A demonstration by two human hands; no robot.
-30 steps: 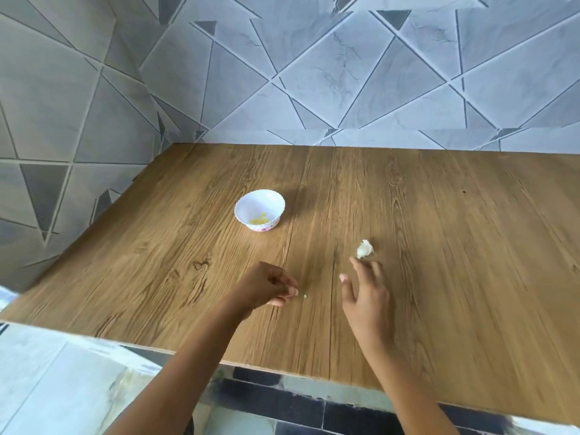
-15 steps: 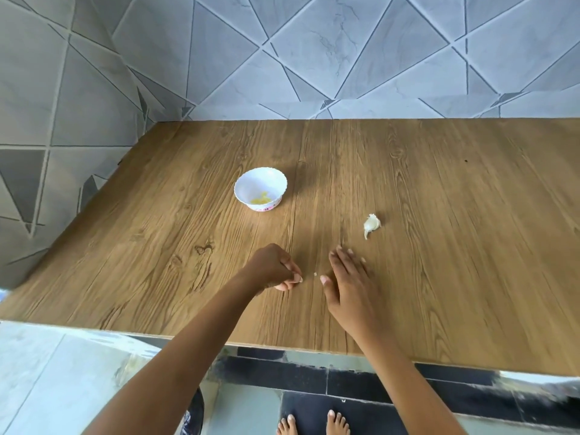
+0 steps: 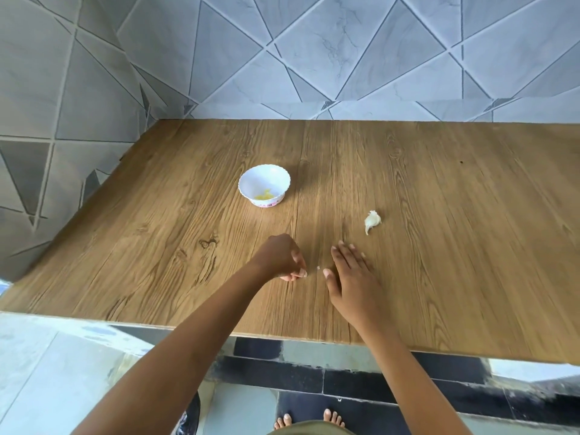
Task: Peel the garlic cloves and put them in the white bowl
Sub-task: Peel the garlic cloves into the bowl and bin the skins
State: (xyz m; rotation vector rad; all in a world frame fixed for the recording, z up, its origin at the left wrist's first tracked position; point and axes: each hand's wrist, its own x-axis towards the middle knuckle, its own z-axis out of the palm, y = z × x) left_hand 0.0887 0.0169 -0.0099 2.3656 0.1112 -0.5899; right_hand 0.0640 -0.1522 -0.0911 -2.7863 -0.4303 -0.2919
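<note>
A small white bowl [image 3: 249,180] stands on the wooden table [image 3: 455,262], left of centre, with yellowish peeled garlic pieces [image 3: 263,195] in its bottom. One unpeeled garlic clove [image 3: 372,220] lies to the bowl's right. My right hand [image 3: 351,277] rests flat on the table with straight fingers, nearer to me than the clove and apart from it. My left hand [image 3: 279,259] sits just to its left with fingers curled, thumb tip against a finger; nothing shows in it. A tiny white scrap [image 3: 318,268] lies between the two hands.
Grey tiled walls close off the table at the back and on the left. The table's near edge [image 3: 282,331] runs just behind my wrists, with tiled floor and bare feet [image 3: 309,419] below it.
My right hand has drawn back from the garlic clove toward me and flattened on the table. The left hand stays curled in about the same place. The view has tilted down.
</note>
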